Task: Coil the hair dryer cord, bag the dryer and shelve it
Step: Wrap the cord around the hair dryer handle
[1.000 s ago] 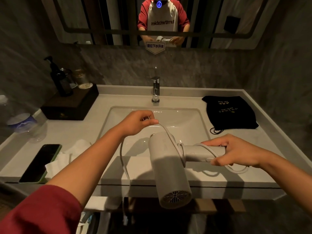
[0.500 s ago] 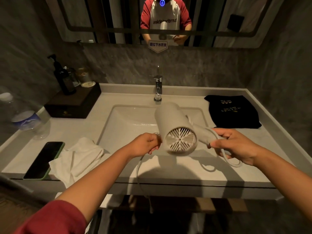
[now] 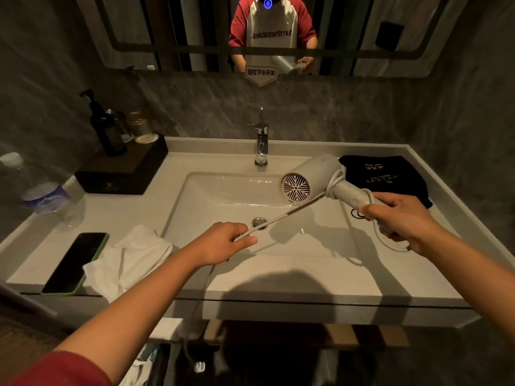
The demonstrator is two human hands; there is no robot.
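Observation:
My right hand (image 3: 401,215) grips the handle of a white hair dryer (image 3: 312,176), held above the right side of the sink with its rear grille facing me. Loops of white cord (image 3: 289,214) wrap the handle and one loop hangs below my right hand. My left hand (image 3: 225,242) pinches the cord over the basin, and the stretch between the hands is taut. The rest of the cord drops over the counter's front edge, with its plug (image 3: 199,366) hanging below. A black drawstring bag (image 3: 390,174) lies flat on the counter at the back right.
The white sink (image 3: 223,190) with a chrome tap (image 3: 261,144) fills the counter's middle. A phone (image 3: 75,261) and a white cloth (image 3: 131,256) lie front left. A dark box (image 3: 122,169) with a pump bottle and jars stands back left, beside a water bottle (image 3: 47,196).
My right hand has swung the dryer rightwards and further back, towards the bag. My left hand slid down the cord, pulling it straight across the basin.

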